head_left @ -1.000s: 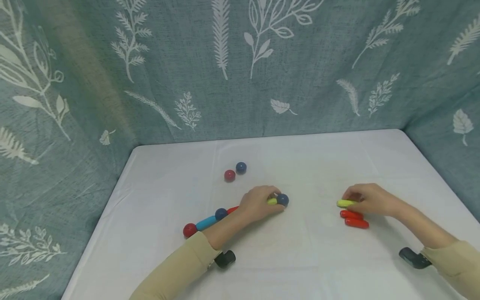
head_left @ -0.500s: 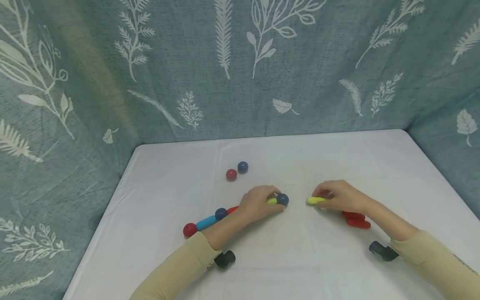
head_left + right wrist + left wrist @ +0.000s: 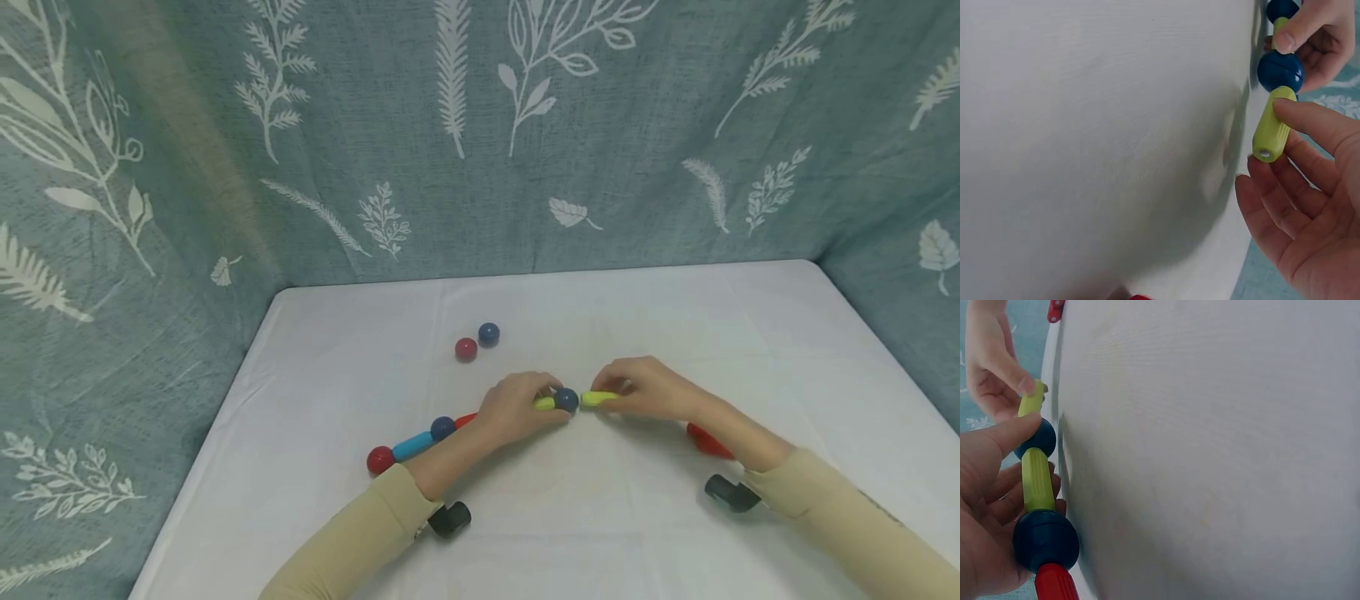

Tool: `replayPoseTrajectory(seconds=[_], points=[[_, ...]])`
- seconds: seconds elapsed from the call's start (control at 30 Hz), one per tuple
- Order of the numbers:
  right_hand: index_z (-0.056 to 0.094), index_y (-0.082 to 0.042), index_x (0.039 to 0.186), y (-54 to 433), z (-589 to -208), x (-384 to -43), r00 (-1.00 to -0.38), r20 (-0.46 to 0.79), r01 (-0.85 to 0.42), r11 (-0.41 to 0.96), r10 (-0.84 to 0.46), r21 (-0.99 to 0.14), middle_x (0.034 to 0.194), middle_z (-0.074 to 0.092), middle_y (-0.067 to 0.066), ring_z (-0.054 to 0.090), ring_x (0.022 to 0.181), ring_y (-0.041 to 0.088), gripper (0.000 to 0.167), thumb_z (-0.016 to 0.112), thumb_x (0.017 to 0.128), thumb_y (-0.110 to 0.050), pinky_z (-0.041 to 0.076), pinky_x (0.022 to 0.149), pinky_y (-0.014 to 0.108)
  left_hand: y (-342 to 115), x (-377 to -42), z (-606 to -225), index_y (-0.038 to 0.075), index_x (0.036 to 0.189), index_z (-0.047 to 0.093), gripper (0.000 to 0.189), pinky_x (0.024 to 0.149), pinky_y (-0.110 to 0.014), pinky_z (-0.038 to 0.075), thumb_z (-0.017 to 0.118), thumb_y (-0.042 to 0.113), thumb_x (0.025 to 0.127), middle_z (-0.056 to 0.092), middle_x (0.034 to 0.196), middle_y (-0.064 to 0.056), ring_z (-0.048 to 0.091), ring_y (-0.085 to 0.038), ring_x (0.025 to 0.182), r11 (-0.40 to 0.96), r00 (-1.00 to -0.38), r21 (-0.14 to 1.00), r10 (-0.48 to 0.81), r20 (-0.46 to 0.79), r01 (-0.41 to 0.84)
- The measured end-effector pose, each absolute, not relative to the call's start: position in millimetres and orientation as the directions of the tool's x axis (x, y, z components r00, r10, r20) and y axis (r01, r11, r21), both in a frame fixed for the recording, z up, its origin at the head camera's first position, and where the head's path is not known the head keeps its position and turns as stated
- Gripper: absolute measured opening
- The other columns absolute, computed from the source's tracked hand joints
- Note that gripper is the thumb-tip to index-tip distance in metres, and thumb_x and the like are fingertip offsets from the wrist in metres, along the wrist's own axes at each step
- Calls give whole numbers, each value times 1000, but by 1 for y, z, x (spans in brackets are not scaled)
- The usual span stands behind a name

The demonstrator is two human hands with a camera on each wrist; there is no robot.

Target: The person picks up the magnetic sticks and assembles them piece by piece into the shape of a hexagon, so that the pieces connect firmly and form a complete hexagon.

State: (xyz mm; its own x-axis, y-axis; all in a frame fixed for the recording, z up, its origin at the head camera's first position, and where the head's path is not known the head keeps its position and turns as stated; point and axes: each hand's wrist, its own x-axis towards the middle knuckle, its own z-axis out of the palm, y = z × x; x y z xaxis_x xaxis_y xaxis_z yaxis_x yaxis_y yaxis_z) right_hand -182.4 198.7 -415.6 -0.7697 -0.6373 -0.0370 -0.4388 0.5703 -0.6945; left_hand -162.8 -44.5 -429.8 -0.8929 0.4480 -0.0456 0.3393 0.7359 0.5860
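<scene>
My left hand (image 3: pixel 517 407) grips a chain of magnetic rods and balls. From its left end run a red ball (image 3: pixel 380 460), a light blue rod (image 3: pixel 412 447), a dark blue ball (image 3: pixel 442 428) and a red rod (image 3: pixel 465 419). Farther along, a yellow rod (image 3: pixel 1037 481) joins two more dark blue balls, the last being the end ball (image 3: pixel 566 400). Between thumb and fingertips, my right hand (image 3: pixel 648 388) pinches a loose yellow rod (image 3: pixel 1272 128). Its tip points at the end ball; the head view shows a narrow gap there.
Beyond the left hand, a red ball (image 3: pixel 466 349) and a dark blue ball (image 3: pixel 489 335) lie on the white-covered table (image 3: pixel 360 333). Red rods (image 3: pixel 707 442) lie partly hidden behind the right forearm. A leaf-patterned curtain (image 3: pixel 465 208) stands behind the table.
My right hand has carried the yellow rod leftward from beside the red rods, close to the chain's end ball. The left hand and the chain have stayed in place.
</scene>
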Motion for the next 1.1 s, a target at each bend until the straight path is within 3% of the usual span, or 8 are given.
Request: replayPoseTrajectory(seconds=[0.5, 0.67, 0.9, 1.1], points=[[69, -7, 103, 183, -416, -184, -737, -6, -474, 524, -676, -707, 99, 69, 0, 65, 93, 19, 17, 73, 86, -10, 55, 80, 31, -47, -163, -428, 15, 120, 68, 42, 83, -28, 50, 75, 37, 85, 68, 110, 2, 61, -13, 98, 725, -887, 573, 461, 9, 382], [70, -9, 102, 178, -416, -185, -720, 7, -495, 505, -694, -707, 98, 69, -2, 64, 93, 17, 16, 74, 87, -14, 54, 79, 31, -45, -162, -429, 17, 114, 71, 33, 85, -28, 50, 76, 34, 85, 68, 107, 4, 61, -13, 99, 730, -887, 563, 461, 12, 387], [72, -17, 100, 172, -418, -193, -742, -19, -472, 543, -670, -695, 94, 69, -9, 63, 89, 11, 11, 71, 90, -21, 52, 75, 30, -48, -161, -426, 18, 104, 74, 23, 84, -30, 49, 76, 31, 85, 67, 97, 7, 61, -13, 95, 736, -899, 570, 437, 13, 366], [71, -10, 107, 164, -417, -214, -782, 19, -464, 563, -623, -684, 102, 70, 0, 64, 96, 20, 15, 64, 94, -15, 52, 82, 37, -52, -161, -429, 18, 106, 73, 24, 86, -32, 49, 76, 31, 85, 68, 100, 6, 62, -14, 98, 746, -911, 570, 413, 12, 346]])
